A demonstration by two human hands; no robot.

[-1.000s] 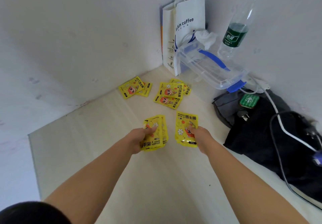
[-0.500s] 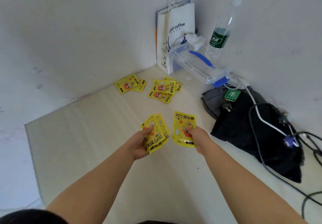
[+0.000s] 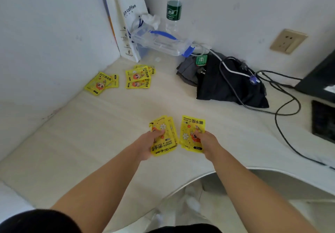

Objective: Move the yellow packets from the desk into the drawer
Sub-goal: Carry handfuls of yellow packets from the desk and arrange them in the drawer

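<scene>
1. left hand (image 3: 149, 142): the thumb presses down on top and the fingers curl underneath, gripping a small fan of yellow hand-warmer packets (image 3: 165, 145). they overlap, so the exact count is hard to tell.
2. right hand (image 3: 207, 142): the thumb sits on the printed face, the fingers are hidden below, and it pinches a single yellow packet (image 3: 190, 133) near its lower edge.
3. the two handfuls sit just beside each other over the near part of the pale desk (image 3: 90, 142). i cannot tell if they touch the top.
4. further back, a loose pair of packets (image 3: 101, 83) lies by the left wall, and a short overlapping stack (image 3: 138, 77) lies apart to its right, near the corner.
5. in the corner, a white coffee paper bag (image 3: 126, 24) stands upright, a clear plastic box (image 3: 159, 40) with blue latches tilts beside it, and a green-labelled water bottle (image 3: 174, 9) stands behind.
6. out to the right, a dark bag (image 3: 226, 87) lies with cables (image 3: 230, 69) draped across it, below a wall socket (image 3: 288, 41), and a keyboard (image 3: 324, 120) sits at the edge.
</scene>
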